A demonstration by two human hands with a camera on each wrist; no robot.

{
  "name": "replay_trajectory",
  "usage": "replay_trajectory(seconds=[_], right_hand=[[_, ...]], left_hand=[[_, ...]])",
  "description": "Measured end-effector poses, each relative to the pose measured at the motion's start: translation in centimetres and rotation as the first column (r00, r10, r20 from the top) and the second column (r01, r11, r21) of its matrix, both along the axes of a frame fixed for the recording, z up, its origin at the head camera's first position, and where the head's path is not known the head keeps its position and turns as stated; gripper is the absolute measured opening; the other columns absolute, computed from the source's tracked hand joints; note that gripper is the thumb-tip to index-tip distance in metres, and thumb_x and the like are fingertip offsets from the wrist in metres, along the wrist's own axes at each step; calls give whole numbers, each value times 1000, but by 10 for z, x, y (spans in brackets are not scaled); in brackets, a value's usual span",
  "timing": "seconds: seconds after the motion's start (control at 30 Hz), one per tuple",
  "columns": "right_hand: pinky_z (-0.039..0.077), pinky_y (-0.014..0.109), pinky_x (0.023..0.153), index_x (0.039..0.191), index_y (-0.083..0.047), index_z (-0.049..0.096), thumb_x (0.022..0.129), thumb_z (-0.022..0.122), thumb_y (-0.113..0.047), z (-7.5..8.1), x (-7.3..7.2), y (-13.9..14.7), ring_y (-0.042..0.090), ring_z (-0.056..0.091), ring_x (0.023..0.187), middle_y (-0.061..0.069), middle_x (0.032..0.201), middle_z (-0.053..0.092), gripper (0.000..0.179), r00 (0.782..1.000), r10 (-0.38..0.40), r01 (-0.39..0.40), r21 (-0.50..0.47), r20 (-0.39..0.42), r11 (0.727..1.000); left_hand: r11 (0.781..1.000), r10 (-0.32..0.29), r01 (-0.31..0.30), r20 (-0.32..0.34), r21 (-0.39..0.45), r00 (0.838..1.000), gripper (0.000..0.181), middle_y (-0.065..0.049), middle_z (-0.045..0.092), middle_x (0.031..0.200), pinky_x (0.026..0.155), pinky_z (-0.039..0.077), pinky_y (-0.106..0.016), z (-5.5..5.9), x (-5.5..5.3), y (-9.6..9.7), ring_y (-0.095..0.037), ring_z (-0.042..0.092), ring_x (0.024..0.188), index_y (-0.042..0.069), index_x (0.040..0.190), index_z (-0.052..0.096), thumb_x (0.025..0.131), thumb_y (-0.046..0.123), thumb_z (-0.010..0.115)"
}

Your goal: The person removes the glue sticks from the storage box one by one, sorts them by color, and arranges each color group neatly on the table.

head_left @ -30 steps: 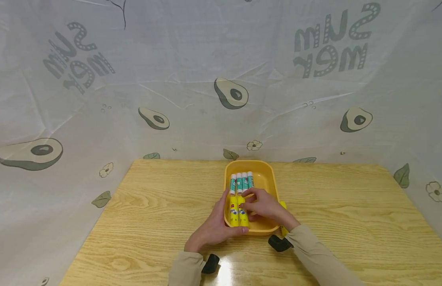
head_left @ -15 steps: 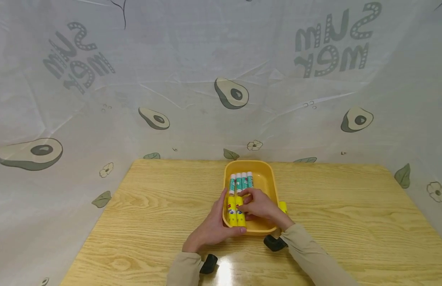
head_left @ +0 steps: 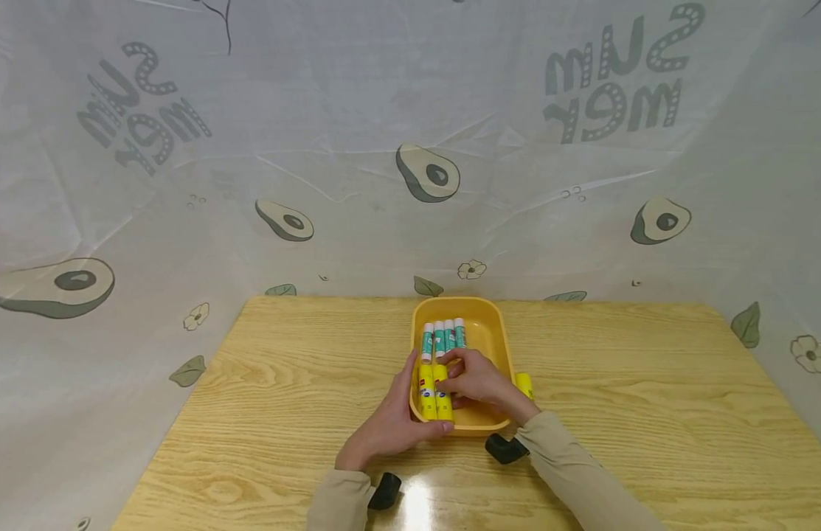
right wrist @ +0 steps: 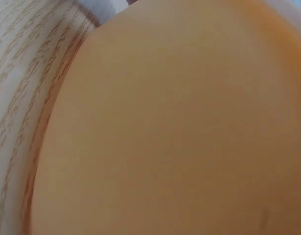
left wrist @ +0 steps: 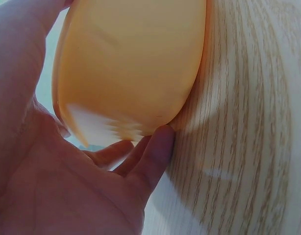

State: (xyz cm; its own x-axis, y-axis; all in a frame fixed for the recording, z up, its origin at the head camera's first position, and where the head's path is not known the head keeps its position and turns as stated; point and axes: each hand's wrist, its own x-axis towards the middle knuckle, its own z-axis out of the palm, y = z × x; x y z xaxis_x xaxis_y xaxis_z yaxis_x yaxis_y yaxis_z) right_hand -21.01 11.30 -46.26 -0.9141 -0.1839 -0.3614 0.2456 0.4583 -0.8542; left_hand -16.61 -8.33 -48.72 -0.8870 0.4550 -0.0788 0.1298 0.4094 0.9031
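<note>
In the head view, my left hand [head_left: 392, 424] grips the near left corner of an orange plastic tray [head_left: 499, 339], its thumb along the near rim. The left wrist view shows those fingers against the tray's outer wall [left wrist: 136, 58]. My right hand [head_left: 476, 380] reaches over the right rim and holds a yellow glue stick [head_left: 443, 405] with curled fingers. Another yellow glue stick [head_left: 426, 402] lies beside it on the left. Behind them, several green glue sticks with white caps [head_left: 440, 339] lie in a row. The right wrist view shows mostly tray wall [right wrist: 165, 122], no fingers clearly.
One more yellow glue stick [head_left: 524, 385] lies on the table just right of the tray, partly hidden by my right forearm. The wooden table [head_left: 304, 369] extends to both sides. A printed white curtain [head_left: 357, 110] hangs behind it.
The tray has slid slightly left with its glue sticks, and both hands have shifted left along with it. The holds look the same.
</note>
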Motion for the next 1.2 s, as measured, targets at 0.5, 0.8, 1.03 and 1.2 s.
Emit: replay_trajectory(seconds=[0.5,0.8,1.03,1.2], right_hand=[[62,32,64,124,-6,59,87,80,-10,-3,-3,-1,20,63,76,11,96,56,43,1000,7,-7,-4,2,1000],[62,33,62,120,-5,58,87,80,-9,-4,-3,-1,20,63,76,11,95,57,40,1000,13,-13,-33,-10,999],[62,34,62,116,-5,57,86,80,-9,-5,-2,-1,21,60,79,11,95,55,38,1000,-2,1,-75,-14,997],[62,35,63,116,-5,57,85,79,-8,-6,-2,-1,22,60,79,11,97,54,38,999,-29,28,-89,-15,996]], left_hand=[[1000,-6,6,-12,-6,1000,123,-9,15,170,123,29,-53,-1,0,-1,-26,31,150,29,165,-8,84,49,82],[1000,-14,14,-15,5,1000,122,-9,14,171,123,29,-51,-1,-1,-2,-25,30,151,28,165,-9,85,45,82],[1000,-7,7,-13,6,1000,122,-9,16,169,122,30,-51,-2,-2,-3,-23,33,148,29,165,-8,85,44,82],[1000,-5,5,-10,8,1000,123,-10,18,168,122,31,-50,-2,-2,-3,-22,38,143,27,166,-7,84,44,83]])
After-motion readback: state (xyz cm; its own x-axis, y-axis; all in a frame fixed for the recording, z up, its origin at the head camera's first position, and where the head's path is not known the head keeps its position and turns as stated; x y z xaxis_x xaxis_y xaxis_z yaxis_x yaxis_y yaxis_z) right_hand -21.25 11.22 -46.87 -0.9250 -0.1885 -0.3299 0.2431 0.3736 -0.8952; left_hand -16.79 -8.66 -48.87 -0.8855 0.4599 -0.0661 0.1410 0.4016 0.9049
